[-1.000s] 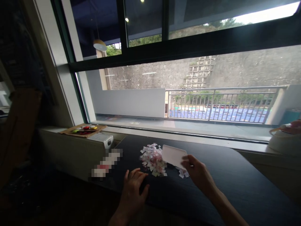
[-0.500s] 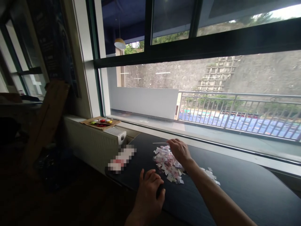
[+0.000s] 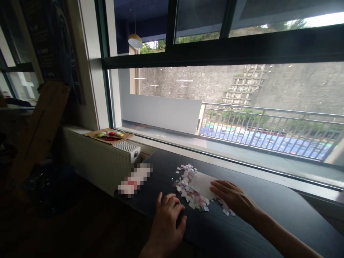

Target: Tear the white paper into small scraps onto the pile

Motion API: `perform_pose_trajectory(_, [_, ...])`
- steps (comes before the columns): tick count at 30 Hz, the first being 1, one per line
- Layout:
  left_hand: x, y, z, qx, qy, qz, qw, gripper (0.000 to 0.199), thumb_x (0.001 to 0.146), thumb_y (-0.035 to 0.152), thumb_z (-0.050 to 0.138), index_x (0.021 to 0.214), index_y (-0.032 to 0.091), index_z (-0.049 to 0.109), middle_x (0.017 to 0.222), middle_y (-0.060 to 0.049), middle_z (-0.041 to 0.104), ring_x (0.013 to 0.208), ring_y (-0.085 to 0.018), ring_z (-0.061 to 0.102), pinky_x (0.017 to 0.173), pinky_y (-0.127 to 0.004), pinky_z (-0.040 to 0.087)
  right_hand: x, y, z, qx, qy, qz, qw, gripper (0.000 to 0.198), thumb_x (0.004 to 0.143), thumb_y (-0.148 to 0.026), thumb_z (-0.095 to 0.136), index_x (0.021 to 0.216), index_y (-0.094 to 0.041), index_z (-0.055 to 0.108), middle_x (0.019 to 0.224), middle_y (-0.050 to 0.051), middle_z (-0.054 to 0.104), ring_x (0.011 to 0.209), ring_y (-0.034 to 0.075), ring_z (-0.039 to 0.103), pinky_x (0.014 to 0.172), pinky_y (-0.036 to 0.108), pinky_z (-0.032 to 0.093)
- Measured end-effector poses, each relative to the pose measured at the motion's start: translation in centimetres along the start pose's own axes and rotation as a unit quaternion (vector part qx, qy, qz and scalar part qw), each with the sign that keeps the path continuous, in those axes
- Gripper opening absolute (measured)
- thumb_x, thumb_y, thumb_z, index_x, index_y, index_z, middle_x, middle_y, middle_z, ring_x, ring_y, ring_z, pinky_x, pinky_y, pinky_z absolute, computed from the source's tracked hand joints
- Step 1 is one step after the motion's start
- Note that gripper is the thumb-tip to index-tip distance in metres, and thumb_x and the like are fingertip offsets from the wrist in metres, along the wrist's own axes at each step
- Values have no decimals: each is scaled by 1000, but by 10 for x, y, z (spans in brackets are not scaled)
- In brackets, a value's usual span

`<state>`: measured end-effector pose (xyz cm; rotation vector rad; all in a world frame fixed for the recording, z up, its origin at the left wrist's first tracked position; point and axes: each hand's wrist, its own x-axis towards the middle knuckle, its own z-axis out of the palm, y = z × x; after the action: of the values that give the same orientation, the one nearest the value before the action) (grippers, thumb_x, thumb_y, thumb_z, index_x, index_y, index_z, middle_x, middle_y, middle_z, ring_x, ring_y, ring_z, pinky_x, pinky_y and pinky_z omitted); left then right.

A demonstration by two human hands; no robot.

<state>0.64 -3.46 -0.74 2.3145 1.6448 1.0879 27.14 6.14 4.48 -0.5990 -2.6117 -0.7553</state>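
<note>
A loose heap of small paper scraps (image 3: 185,182), white and pinkish, lies on the dark table (image 3: 268,200). Over its right side rests a flat white rectangular sheet (image 3: 202,185), like stiff paper or card. My right hand (image 3: 233,197) grips the sheet's right end, palm down with fingers nearly straight; several scraps lie under and below the fingers. Left of the heap, near the table's front edge, is my left hand (image 3: 169,216). Its fingers are bent and spread, with the thumb apart from them. I cannot make out the dark patch between thumb and fingers.
A blurred-out pink and white item (image 3: 135,181) lies at the table's left corner. Past it, a white radiator (image 3: 94,161) carries cardboard (image 3: 90,134) with small coloured pieces. The window sill (image 3: 215,159) runs along the far edge. A cardboard piece (image 3: 43,125) leans at left.
My right hand has moved right and nearer, bringing the white sheet flat over the heap. Scraps at the right are now closer to the heap. My left hand stays about where it was.
</note>
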Motion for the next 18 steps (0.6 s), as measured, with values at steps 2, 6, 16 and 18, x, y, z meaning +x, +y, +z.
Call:
perform_pose_trajectory(2, [0,-1,1,2,3,6,1000,19,77,18,52,93,25,62,100,-4,64,114,-27,52,105,-68,21,-21,5,-16,-8,27,-19,999,30,93,-12,40,110,-16,65,106,13,72,95,24,68,75,39,60])
perform_pose_trajectory(6, [0,-4,4,13,17,18,1000,21,77,17,52,93,27,61,98,-2,64,111,-27,54,104,-68,25,-28,11,-33,-8,51,-2,999,33,93,-12,41,115,-20,64,108,10,73,98,23,68,80,38,59])
perform_pose_trajectory(16, [0,-14,5,47,19,44,998,21,80,20,51,95,27,63,96,-4,64,108,-28,56,99,-68,31,103,15,34,27,-61,225,972,31,86,3,49,96,-16,72,102,11,75,89,24,71,72,35,59])
perform_pose_trajectory(18, [-1,-15,6,50,23,49,997,21,80,21,51,96,27,64,95,-3,65,108,-28,56,99,-68,31,101,9,35,42,-76,206,975,32,86,3,50,97,-18,72,103,8,75,92,22,70,75,33,59])
